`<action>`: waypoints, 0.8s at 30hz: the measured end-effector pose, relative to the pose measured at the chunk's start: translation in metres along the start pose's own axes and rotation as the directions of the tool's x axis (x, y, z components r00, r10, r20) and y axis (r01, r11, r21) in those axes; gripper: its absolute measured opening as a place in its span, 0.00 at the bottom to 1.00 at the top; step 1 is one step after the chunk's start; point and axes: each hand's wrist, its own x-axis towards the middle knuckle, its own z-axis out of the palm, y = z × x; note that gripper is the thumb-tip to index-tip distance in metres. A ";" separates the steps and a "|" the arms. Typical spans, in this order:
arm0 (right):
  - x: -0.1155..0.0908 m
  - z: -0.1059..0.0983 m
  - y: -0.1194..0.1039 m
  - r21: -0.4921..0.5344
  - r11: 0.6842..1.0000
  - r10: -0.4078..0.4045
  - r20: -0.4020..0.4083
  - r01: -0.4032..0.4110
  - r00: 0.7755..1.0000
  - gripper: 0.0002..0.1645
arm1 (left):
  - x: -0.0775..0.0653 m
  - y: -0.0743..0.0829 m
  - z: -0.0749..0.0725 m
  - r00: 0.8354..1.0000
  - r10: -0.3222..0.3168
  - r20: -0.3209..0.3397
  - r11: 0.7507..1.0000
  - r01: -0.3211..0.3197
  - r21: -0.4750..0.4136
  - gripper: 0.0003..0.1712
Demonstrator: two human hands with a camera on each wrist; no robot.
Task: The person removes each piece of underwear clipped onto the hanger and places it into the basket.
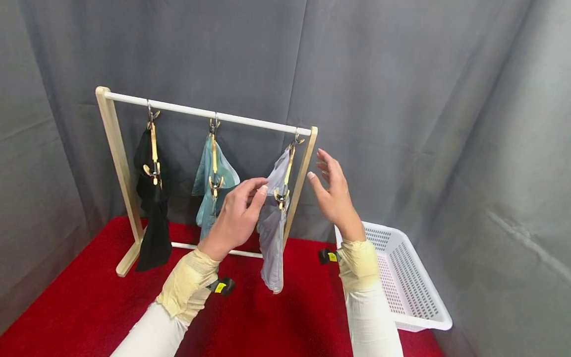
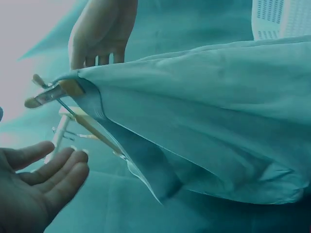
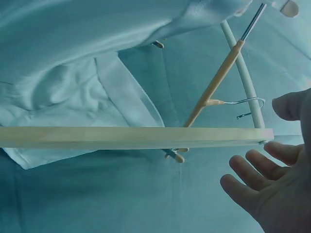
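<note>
- Two bare hands are shown, the thumb of each set apart from its fingers.
- The left hand (image 1: 238, 210) is raised in front of the lilac garment (image 1: 271, 238); in the left wrist view its loosely extended fingers are seen a little apart from the cloth.
- The right hand (image 1: 333, 193) is raised just beside the right post (image 1: 307, 163), its fingers loosely spread.
- One clothes rack is seen, formed of two wooden posts, one white top rod (image 1: 254, 121) and one white lower rod (image 1: 245, 254).
- Three clip hangers (image 1: 214, 156) are hooked over the top rod, with two clips seen on each, six in all.
- Three garments are hung, one per hanger: a black garment (image 1: 153, 238) at the left, a teal garment (image 1: 206, 210) in the middle, and the lilac garment at the right end.
- One white perforated basket (image 1: 428, 323) is placed at the right, partly hidden by the right forearm.
- One red cloth (image 1: 67, 297) is spread beneath; a grey curtain (image 1: 401, 74) is hung behind.
- Two wrists are wrapped in cream bandage (image 1: 189, 282), with one black device (image 1: 223, 286) worn at each.
</note>
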 end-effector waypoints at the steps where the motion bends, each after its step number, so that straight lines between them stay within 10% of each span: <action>1: 0.004 0.001 0.003 -0.013 1.000 -0.006 -0.002 0.006 1.000 0.33 | 0.003 0.002 0.001 1.000 -0.013 -0.001 1.000 0.013 0.011 0.23; 16: 0.051 0.008 0.026 -0.051 0.993 -0.111 -0.041 0.109 0.993 0.33 | 0.030 0.044 0.023 0.986 -0.133 0.099 0.962 0.105 0.251 0.25; 24: 0.048 0.001 -0.005 0.037 0.995 -0.092 -0.079 0.095 0.993 0.28 | 0.032 0.044 0.018 0.985 -0.137 0.107 0.943 0.096 0.320 0.22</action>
